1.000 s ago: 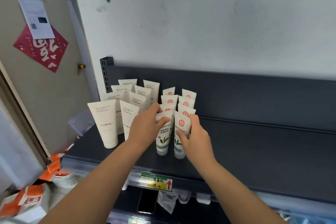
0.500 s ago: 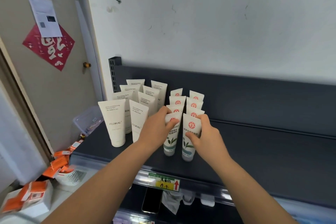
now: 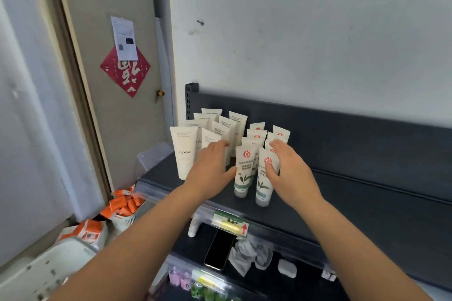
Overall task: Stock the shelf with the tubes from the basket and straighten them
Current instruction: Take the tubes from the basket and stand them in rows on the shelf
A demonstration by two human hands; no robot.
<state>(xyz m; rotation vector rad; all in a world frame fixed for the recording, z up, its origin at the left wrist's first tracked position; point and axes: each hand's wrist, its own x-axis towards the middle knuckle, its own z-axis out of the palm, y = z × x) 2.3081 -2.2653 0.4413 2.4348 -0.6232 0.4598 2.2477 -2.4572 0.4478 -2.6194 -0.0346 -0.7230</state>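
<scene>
Two rows of small white tubes with a red seal and green leaves stand upright on the dark shelf (image 3: 367, 203). The front left tube (image 3: 242, 178) and front right tube (image 3: 263, 188) stand side by side near the shelf's front edge. My left hand (image 3: 210, 168) lies to the left of them with fingers stretched out, its thumb touching the front left tube. My right hand (image 3: 291, 173) is on their right with straight fingers reaching over the tubes behind, and its thumb rests on the front right tube. Taller white FLORAL tubes (image 3: 184, 154) stand in rows further left.
A price tag (image 3: 230, 223) hangs on the shelf's front rail. On the shelf below lie a phone (image 3: 219, 249), a crumpled cloth (image 3: 249, 254) and a small white case (image 3: 287, 267). A white basket (image 3: 127, 220) with orange packs sits low on the left. A door stands at the left.
Both hands have let go of the two front tubes and spread their fingers; only the thumbs still touch them. The view has swung left and up.
</scene>
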